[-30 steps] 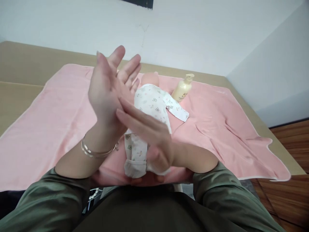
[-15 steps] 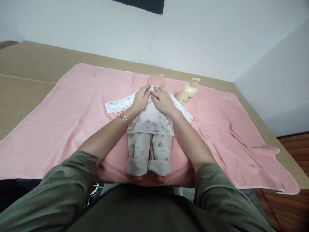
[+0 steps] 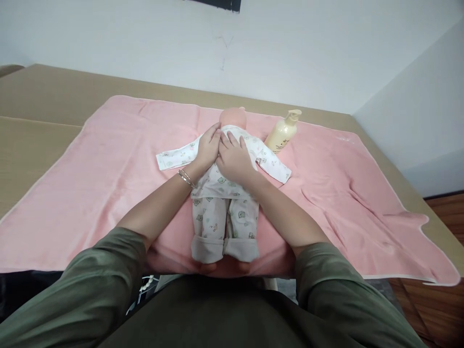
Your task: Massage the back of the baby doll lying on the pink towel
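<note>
A baby doll (image 3: 223, 186) in a white printed top and matching trousers with turned-up cuffs lies stretched out, head away from me. My left hand (image 3: 209, 147) rests on the left side of its upper body, fingers extended toward the neck. Flat on the middle of the torso is my right hand (image 3: 235, 157), its fingers spread and the tips meeting the left hand. Neither hand grips anything. The doll's sleeves reach out to both sides, and its bare feet show below the cuffs.
Beneath the doll a pink towel (image 3: 119, 159) covers much of the tan table (image 3: 61, 89). A cream pump bottle (image 3: 282, 134) leans or lies beside the doll's sleeve at the right. Behind the table rises a white wall (image 3: 145, 43).
My right hand has slid left and toward me across the doll's torso, uncovering its right shoulder. The left hand stays near the same spot. The view has shifted slightly.
</note>
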Available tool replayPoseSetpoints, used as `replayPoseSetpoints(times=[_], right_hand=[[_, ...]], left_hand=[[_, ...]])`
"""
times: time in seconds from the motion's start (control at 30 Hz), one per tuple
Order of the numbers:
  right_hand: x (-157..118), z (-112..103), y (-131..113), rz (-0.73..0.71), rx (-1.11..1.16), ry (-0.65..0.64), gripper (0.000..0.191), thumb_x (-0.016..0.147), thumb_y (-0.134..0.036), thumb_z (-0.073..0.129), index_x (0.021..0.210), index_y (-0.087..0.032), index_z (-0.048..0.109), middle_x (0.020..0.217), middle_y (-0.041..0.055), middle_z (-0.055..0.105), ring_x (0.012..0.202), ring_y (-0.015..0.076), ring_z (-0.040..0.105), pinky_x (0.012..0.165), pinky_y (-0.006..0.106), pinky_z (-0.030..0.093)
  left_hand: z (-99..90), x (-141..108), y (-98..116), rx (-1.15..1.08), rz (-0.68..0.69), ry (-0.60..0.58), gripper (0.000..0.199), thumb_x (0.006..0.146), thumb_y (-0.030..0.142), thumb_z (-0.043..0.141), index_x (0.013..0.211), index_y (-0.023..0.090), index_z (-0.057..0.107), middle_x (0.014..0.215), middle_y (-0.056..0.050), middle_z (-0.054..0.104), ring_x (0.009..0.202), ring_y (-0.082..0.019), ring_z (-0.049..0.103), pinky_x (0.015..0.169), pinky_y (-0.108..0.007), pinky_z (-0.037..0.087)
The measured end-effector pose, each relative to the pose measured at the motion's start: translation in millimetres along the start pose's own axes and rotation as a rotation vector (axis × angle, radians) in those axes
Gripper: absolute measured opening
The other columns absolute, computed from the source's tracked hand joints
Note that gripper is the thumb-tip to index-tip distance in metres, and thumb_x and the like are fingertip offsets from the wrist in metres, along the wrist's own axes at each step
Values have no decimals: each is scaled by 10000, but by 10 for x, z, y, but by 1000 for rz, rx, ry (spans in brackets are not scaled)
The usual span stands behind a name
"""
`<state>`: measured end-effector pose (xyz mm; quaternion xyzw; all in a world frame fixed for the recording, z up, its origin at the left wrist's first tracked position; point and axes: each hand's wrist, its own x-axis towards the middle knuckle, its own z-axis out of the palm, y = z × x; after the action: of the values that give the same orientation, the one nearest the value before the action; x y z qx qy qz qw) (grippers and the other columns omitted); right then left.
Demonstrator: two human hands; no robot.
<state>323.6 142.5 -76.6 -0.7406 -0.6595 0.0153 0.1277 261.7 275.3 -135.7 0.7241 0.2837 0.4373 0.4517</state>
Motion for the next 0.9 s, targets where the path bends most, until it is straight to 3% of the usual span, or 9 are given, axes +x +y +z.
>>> replayPoseSetpoints(times=[0.1, 0.17, 0.3, 0.4, 0.47, 0.6, 0.73, 0.83, 0.9], right_hand=[[192, -99, 373, 31, 77, -28, 668, 1076, -279, 384, 1722, -110, 389, 1821, 123, 294, 1728, 334, 213, 1426, 607, 123], [259, -131, 520, 169, 95, 3, 675, 1096, -315, 356, 1710, -35, 381, 1803, 193, 309, 1704, 378, 269, 1404, 596, 220], [115, -41, 277, 349, -17, 120, 688, 1098, -304, 335, 1656, 94, 391, 1723, 332, 382, 1629, 481, 379, 1340, 657, 311], [-52, 50, -67, 201, -73, 120, 670, 1072, -293, 422, 1681, -15, 428, 1785, 242, 318, 1680, 480, 276, 1365, 709, 230], [-61, 51, -132, 92, -73, 57, 674, 1057, -267, 444, 1697, -57, 423, 1802, 184, 309, 1711, 427, 225, 1395, 704, 155], [156, -52, 226, 78, 42, 15, 623, 1082, -269, 380, 1682, -127, 470, 1811, 122, 319, 1718, 347, 247, 1406, 647, 191], [277, -100, 509, 269, 87, 92, 634, 1107, -332, 356, 1664, -50, 468, 1765, 214, 384, 1679, 393, 327, 1364, 630, 300], [134, -53, 333, 249, -25, 118, 626, 1107, -281, 338, 1643, 15, 466, 1722, 284, 421, 1652, 426, 365, 1345, 646, 318], [5, -16, 151, 131, -68, 97, 611, 1097, -260, 361, 1648, -28, 481, 1750, 246, 394, 1668, 426, 332, 1354, 678, 283]], left_hand=[[-2, -17, 47, 54, 10, 18, 464, 1054, 430, 487, 1386, 197, 711, 1527, -122, 713, 1495, -264, 618, 1348, -441, 421], [-1, -31, 86, 79, 14, 25, 450, 1041, 393, 476, 1352, 191, 730, 1494, -122, 735, 1459, -274, 644, 1332, -455, 442], [16, -42, 114, 80, 2, 58, 422, 1023, 370, 470, 1260, 186, 768, 1379, -120, 794, 1355, -274, 704, 1266, -440, 512], [34, -32, 91, 53, -21, 102, 411, 1025, 385, 464, 1199, 197, 786, 1316, -111, 819, 1283, -259, 735, 1213, -416, 555], [39, -29, 81, 36, -35, 119, 423, 1028, 382, 449, 1198, 189, 784, 1340, -117, 809, 1283, -253, 736, 1210, -408, 555], [34, -46, 110, 81, -10, 90, 435, 1015, 371, 458, 1223, 168, 782, 1350, -135, 801, 1322, -274, 715, 1246, -430, 522], [35, -71, 143, 139, 10, 85, 429, 1016, 388, 458, 1201, 196, 794, 1296, -110, 823, 1289, -287, 724, 1216, -445, 540], [43, -81, 130, 142, 7, 100, 429, 1011, 389, 456, 1184, 192, 795, 1283, -110, 826, 1264, -282, 732, 1194, -441, 551], [42, -85, 110, 123, -2, 107, 420, 1008, 385, 448, 1151, 196, 795, 1258, -104, 831, 1245, -275, 736, 1187, -434, 553]])
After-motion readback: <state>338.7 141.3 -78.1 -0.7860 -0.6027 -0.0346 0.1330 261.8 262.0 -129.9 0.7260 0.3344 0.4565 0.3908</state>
